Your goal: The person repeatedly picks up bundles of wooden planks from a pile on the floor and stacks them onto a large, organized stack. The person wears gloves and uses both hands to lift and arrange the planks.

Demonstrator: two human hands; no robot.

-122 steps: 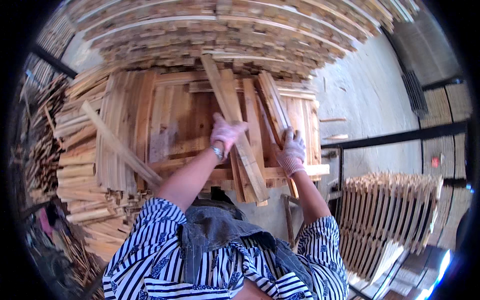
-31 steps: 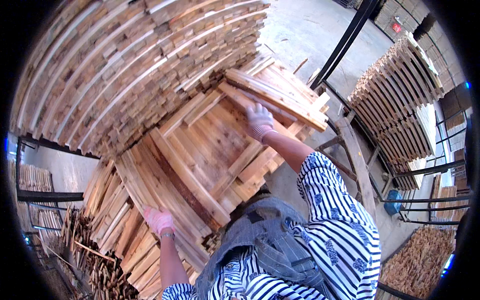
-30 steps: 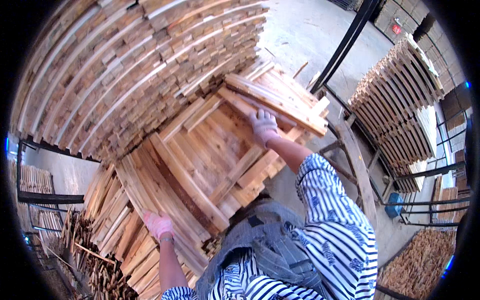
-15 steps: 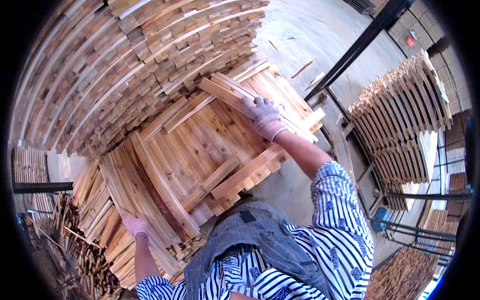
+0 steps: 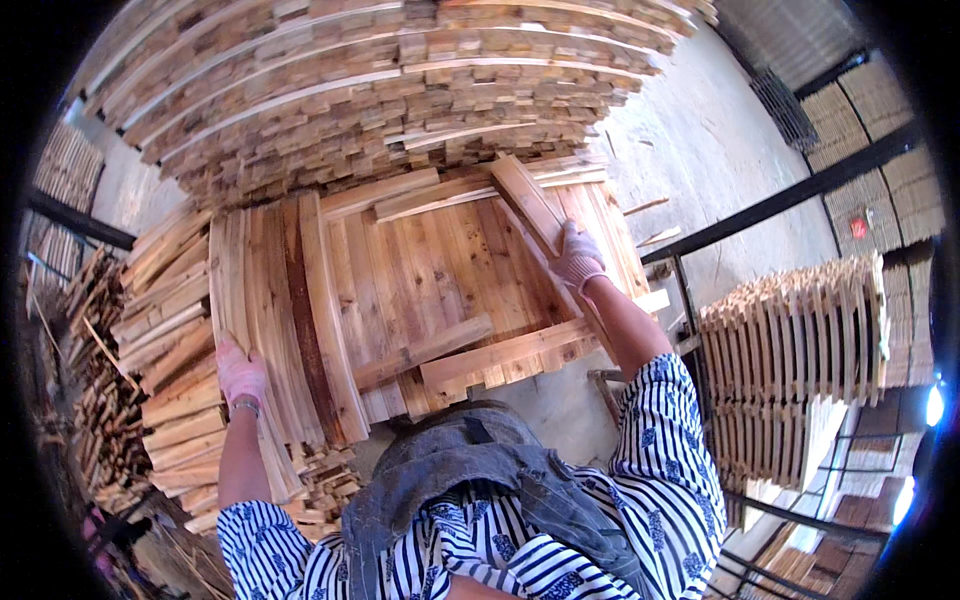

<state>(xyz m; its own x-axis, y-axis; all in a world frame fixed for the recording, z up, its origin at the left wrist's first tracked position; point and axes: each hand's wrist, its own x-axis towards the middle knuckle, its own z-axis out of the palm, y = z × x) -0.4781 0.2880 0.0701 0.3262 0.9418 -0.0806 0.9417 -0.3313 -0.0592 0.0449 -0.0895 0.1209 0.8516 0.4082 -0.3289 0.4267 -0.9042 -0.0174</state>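
Note:
A pale, gloved right hand of mine point(image 5: 578, 255) is closed round a narrow wooden plank point(image 5: 527, 205). The plank slants over the right part of a layer of side-by-side boards point(image 5: 410, 270), its far end near the layer's back edge. At the left, my left hand point(image 5: 241, 372), in a pinkish glove, grips the outer edge of a long pale board point(image 5: 230, 285). A dark, bark-edged strip point(image 5: 300, 290) runs among the boards to its right. Loose short planks point(image 5: 500, 352) lie crosswise along the layer's near edge.
A tall stack of planks point(image 5: 400, 100) rises beyond the boards. Split wood point(image 5: 170, 370) is heaped at the left. More stacked slats point(image 5: 790, 340) stand at the right, near a dark metal bar point(image 5: 780, 195). Concrete floor point(image 5: 690, 120) shows at the back right.
The view has turned, so the boards look straighter. My right hand has swung the plank to lie more nearly along the boards. My left hand keeps to the left-hand board.

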